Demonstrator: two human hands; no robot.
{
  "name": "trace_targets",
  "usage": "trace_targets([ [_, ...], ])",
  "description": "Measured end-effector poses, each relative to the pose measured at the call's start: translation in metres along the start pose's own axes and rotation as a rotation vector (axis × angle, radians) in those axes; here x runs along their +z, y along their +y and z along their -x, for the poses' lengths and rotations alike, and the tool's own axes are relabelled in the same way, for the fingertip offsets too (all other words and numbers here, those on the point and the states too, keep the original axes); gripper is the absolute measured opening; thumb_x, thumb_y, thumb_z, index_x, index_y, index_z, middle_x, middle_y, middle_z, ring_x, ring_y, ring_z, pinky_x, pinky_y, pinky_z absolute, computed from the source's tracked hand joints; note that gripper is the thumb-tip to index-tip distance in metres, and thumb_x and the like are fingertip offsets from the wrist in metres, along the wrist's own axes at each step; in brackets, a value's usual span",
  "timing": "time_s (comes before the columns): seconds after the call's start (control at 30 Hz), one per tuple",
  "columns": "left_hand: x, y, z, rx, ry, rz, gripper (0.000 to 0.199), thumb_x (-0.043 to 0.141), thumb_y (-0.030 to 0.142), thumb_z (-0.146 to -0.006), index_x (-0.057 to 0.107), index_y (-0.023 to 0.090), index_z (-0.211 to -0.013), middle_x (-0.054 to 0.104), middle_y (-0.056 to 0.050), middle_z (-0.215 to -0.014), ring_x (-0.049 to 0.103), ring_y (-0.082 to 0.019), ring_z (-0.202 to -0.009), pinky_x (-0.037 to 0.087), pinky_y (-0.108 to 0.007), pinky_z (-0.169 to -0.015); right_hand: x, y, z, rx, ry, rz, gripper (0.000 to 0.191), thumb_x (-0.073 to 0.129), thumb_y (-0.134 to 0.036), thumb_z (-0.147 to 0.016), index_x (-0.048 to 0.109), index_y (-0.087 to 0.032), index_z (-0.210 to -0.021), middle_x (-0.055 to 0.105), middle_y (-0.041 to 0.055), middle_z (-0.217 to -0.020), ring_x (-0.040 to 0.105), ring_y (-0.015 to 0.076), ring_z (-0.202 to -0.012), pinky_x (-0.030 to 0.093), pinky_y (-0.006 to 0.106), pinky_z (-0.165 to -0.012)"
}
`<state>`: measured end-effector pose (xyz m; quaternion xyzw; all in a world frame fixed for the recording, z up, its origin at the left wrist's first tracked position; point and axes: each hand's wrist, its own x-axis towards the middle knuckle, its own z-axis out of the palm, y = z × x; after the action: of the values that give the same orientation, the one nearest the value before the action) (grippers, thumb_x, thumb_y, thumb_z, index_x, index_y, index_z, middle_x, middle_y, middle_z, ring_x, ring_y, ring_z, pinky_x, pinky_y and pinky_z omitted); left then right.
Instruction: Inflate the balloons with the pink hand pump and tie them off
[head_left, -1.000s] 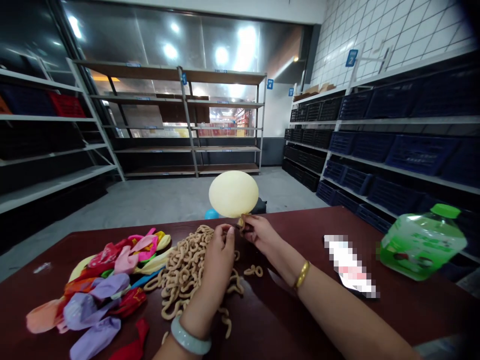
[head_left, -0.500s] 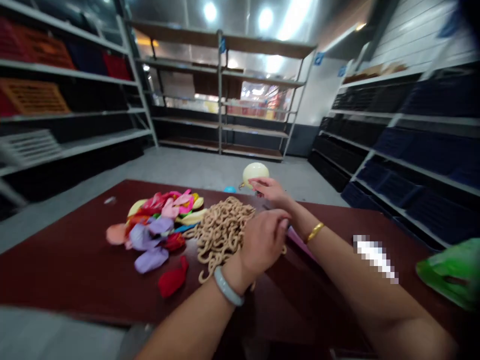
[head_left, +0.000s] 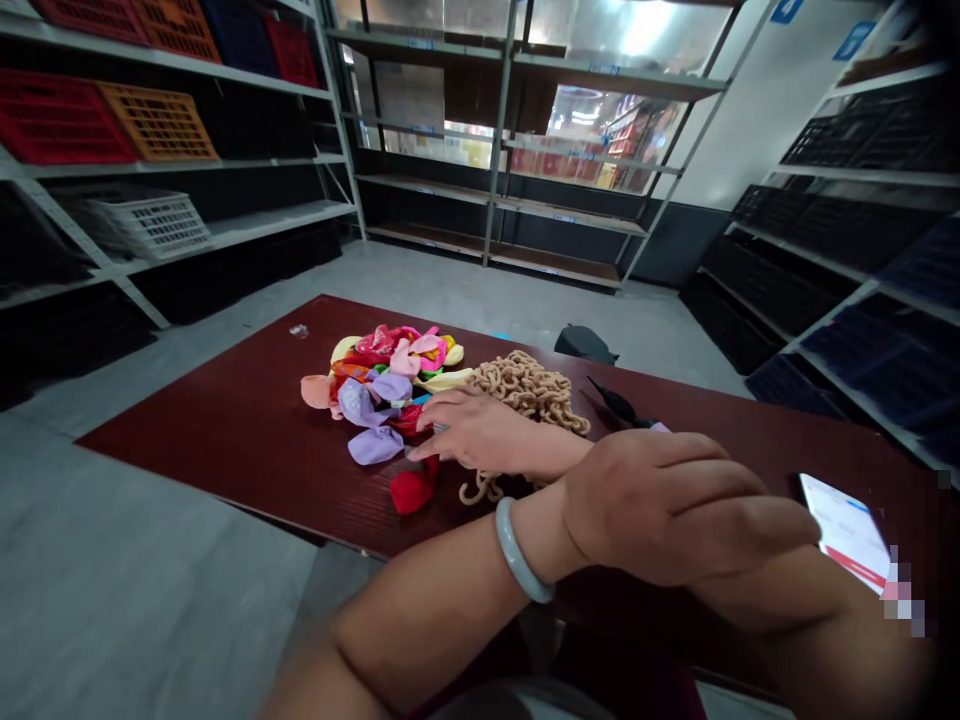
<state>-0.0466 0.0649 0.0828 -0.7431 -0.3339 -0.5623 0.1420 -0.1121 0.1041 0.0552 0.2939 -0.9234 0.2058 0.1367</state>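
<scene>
One limp red balloon [head_left: 412, 492] lies on the dark red table [head_left: 210, 420], near the edge on the wearer's side, a little apart from a loose pile of limp balloons [head_left: 361, 402]. The right hand [head_left: 484, 430] is spread out flat and low between the two, fingers extended and apart; whether the fingertips touch either is unclear at this angle. No grip visible. The left hand [head_left: 675, 505], wearing a pale bracelet [head_left: 516, 560] at the wrist, is curled over above the right forearm; its palm faces away, so I cannot tell whether it holds anything.

Risks (judgement): the pile looks tangled, so a pinch there could bring up two balloons or drag others along. The red one, being close to the edge, might slide off if brushed. Arms are crossed; lifting the right could bump the left.

Surroundings: a heap of tan curled pieces [head_left: 525, 385] sits beyond the right forearm, a few strays on the near side, so a sideways sweep could scatter them. Past the heap, a dark tapered tool [head_left: 616, 402] is partly hidden by the left hand. A lit phone [head_left: 846, 525] lies at the right. Beyond the table: grey floor [head_left: 420, 280], an open rack [head_left: 491, 150], side shelves with crates [head_left: 161, 122].
</scene>
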Motion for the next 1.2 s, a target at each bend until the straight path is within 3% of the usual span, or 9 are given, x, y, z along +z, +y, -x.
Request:
trace_targets([
  [0.13,-0.007,-0.001,-0.004,-0.122,-0.017,0.027,0.023,0.044,0.023,-0.086,0.067,0.023,-0.082,0.067,-0.006,-0.083,0.062,-0.019,-0.077,0.052,-0.034,-0.078,0.009,-0.001,-0.010,-0.015,-0.013,-0.043,0.030,0.055,-0.008,-0.081,0.072,-0.031,-0.092,0.064,-0.0017,-0.118,0.044,0.0183,-0.125,0.027,0.033,-0.109],
  [0.23,-0.010,-0.006,-0.005,-0.121,0.013,-0.021,0.023,0.043,0.021,-0.086,0.066,0.021,-0.085,0.066,-0.007,-0.081,0.062,-0.020,-0.078,0.052,-0.036,-0.078,0.007,0.006,-0.013,0.013,0.049,-0.097,0.019,0.054,-0.013,-0.082,0.069,-0.025,-0.082,0.067,0.0018,-0.104,0.052,0.0189,-0.113,0.034,0.035,-0.103],
  [0.4,-0.011,-0.008,-0.006,-0.110,0.136,-0.048,0.019,0.043,0.016,-0.087,0.061,0.018,-0.094,0.066,-0.008,-0.085,0.061,-0.019,-0.081,0.049,-0.036,-0.081,-0.033,0.032,0.008,0.401,0.284,-0.205,0.010,0.054,-0.017,-0.078,0.062,-0.021,-0.083,0.063,-0.0009,-0.080,0.055,0.0135,-0.072,0.044,0.027,-0.069],
  [0.57,-0.002,-0.018,-0.004,-0.651,0.438,0.214,0.025,0.041,0.035,-0.094,0.057,0.019,-0.082,0.061,-0.005,-0.077,0.057,-0.016,-0.071,0.047,-0.029,-0.068,-0.086,0.054,0.052,0.683,0.403,-0.175,0.006,0.055,-0.018,-0.073,0.061,-0.019,-0.075,0.057,-0.0044,-0.064,0.049,0.0111,-0.059,0.037,0.024,-0.056],
  [0.67,0.008,-0.034,-0.003,-0.959,0.473,0.531,0.050,0.033,0.053,-0.093,0.049,0.018,-0.061,0.047,-0.001,-0.054,0.044,-0.012,-0.048,0.037,-0.024,-0.047,-0.107,0.055,0.077,0.694,0.445,-0.086,0.005,0.060,-0.016,-0.070,0.062,-0.020,-0.072,0.059,-0.0045,-0.064,0.049,0.0112,-0.059,0.035,0.024,-0.057],
  [0.77,0.016,-0.047,-0.001,-1.117,0.413,0.688,0.060,0.035,0.065,-0.087,0.053,0.016,-0.056,0.050,-0.004,-0.052,0.046,-0.012,-0.046,0.035,-0.023,-0.043,-0.120,0.045,0.096,0.634,0.464,0.084,0.005,0.063,-0.019,-0.073,0.066,-0.023,-0.074,0.062,-0.0021,-0.069,0.050,0.0138,-0.063,0.034,0.026,-0.061],
  [0.93,0.027,-0.057,0.006,-1.247,0.394,0.736,0.065,0.039,0.072,-0.081,0.063,0.012,-0.074,0.064,-0.010,-0.068,0.060,-0.018,-0.061,0.046,-0.027,-0.054,-0.125,0.018,0.114,0.598,0.353,0.493,0.008,0.061,-0.018,-0.080,0.066,-0.021,-0.083,0.066,0.0038,-0.080,0.054,0.0190,-0.074,0.035,0.034,-0.077],
  [1.07,0.033,-0.060,0.009,-1.260,0.521,0.942,0.060,0.040,0.068,-0.084,0.063,0.014,-0.096,0.068,-0.011,-0.088,0.065,-0.020,-0.081,0.050,-0.029,-0.068,-0.120,-0.001,0.124,0.597,0.283,0.652,0.008,0.057,-0.020,-0.084,0.065,-0.019,-0.088,0.066,0.0065,-0.085,0.054,0.0216,-0.083,0.033,0.038,-0.087],
  [1.2,0.031,-0.061,0.007,-1.267,0.656,1.180,0.037,0.056,0.052,-0.085,0.062,0.015,-0.088,0.067,-0.006,-0.084,0.063,-0.014,-0.072,0.050,-0.024,-0.066,-0.108,-0.016,0.134,0.541,0.319,0.688,0.018,0.048,-0.024,-0.092,0.066,-0.020,-0.091,0.068,0.0073,-0.091,0.054,0.0227,-0.092,0.028,0.042,-0.097],
])
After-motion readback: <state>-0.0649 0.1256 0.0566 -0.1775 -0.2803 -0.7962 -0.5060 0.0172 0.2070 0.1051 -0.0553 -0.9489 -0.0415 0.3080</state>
